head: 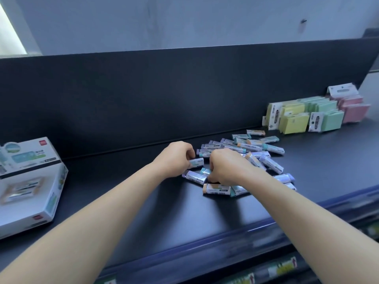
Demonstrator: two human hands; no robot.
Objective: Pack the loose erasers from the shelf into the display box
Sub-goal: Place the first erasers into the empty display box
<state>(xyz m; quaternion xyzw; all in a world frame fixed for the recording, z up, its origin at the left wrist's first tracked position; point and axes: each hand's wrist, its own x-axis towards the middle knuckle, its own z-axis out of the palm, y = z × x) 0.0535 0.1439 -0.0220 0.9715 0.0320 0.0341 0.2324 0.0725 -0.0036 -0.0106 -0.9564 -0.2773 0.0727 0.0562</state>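
Several loose erasers [254,149] in white sleeves with coloured ends lie scattered on the dark shelf [184,208], right of centre. My left hand [174,158] grips one white-sleeved eraser [196,162] at the pile's left edge. My right hand [225,168] is curled over the pile's near side, fingers down on a teal-ended eraser [205,171]; what it holds is hidden. The white display box [28,199] stands at the far left with its lid up, a few erasers inside, blurred.
Packs of yellow, green and pink sticky notes [313,113] stand at the back right against the dark back panel [164,95]. A blue price rail [266,228] runs along the shelf's front edge, with a lower shelf beneath.
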